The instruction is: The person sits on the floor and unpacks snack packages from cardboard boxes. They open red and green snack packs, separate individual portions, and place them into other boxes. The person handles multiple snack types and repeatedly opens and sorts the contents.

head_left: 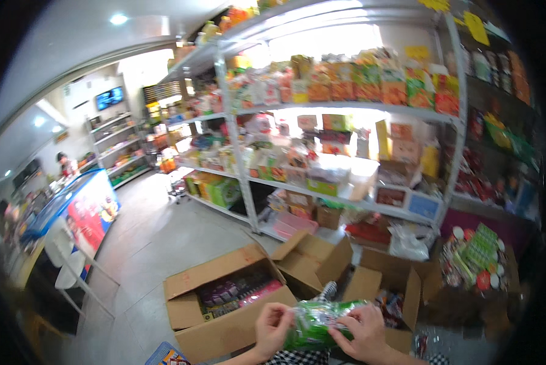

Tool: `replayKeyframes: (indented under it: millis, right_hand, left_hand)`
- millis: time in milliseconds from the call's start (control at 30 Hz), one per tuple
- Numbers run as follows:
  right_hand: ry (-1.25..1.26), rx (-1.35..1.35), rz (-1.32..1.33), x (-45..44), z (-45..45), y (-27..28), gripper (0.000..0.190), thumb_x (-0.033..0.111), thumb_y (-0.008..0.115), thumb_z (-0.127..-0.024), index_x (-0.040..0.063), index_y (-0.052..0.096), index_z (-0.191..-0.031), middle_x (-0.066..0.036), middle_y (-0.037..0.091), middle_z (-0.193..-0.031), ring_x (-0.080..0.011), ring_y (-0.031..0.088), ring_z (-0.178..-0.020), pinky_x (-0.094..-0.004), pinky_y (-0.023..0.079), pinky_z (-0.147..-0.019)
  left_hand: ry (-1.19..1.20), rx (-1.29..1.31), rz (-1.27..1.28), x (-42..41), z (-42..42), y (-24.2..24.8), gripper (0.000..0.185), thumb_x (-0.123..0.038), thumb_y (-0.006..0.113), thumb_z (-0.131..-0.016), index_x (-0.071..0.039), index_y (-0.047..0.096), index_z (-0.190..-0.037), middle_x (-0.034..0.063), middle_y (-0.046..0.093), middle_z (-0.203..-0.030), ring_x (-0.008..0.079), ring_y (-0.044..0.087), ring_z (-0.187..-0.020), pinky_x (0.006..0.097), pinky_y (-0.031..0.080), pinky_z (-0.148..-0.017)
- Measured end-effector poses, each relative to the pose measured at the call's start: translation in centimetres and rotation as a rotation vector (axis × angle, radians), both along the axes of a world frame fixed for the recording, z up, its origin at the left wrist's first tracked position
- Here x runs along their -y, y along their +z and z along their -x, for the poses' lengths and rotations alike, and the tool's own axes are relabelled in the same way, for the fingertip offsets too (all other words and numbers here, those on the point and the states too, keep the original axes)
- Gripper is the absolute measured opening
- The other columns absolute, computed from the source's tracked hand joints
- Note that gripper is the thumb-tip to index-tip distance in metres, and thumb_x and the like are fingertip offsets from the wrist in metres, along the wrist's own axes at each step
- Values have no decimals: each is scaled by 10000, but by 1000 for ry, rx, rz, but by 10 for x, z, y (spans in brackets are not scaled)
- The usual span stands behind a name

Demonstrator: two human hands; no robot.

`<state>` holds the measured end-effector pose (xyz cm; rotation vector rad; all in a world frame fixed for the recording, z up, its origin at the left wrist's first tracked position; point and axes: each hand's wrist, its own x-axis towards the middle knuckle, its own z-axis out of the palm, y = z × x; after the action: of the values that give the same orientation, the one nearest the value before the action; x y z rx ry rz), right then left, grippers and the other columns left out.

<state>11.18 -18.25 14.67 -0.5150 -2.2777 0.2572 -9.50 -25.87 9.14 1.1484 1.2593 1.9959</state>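
Observation:
A shiny green plastic snack package (316, 321) is held up in front of me, above my lap. My left hand (275, 326) pinches its left end between thumb and fingers. Across its right end lies my right hand (362, 331), thumb and fingers pressed on the wrapper. Just beyond, to the left, an open cardboard box (225, 326) holds packets in purple and pink wrapping (236, 292). On the right another open carton (412, 299) contains small wrapped items (390, 306). The print on the green wrapper is too blurred to tell.
Between those boxes stands another open carton (309, 258). A box heaped with packets and jars (476, 260) is at right. Metal shelving (346, 107) full of goods rises ahead. White chair (70, 264) and chest freezer (90, 200) stand left; a blue basket (163, 353) lies low. A person (66, 165) is far off.

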Motion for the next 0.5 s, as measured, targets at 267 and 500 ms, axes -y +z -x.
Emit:
replayKeyframes:
  millis: [267,500]
  right_hand:
    - [69,37,261,-12,8,5,172,92,620,-820,-3,628,-964,-164,588,-962,-331,577,-899,-369,461,-797]
    - [134,-79,405,0,-1,20,197,14,626,-779,-4,655,-973,-153,614,-922,-286,610,-847,-346,484,-744]
  left_hand:
    - [-11,8,-240,-19,-45,-13,83,-2,500,-910,-41,486,-982,-5,485,-850,76,463,-744,224,410,-671]
    - [21,-591,-523,-14,-61,-16,156,-13,572,-817,-59,483,-937,85,516,-753,227,497,-640,330,412,-586]
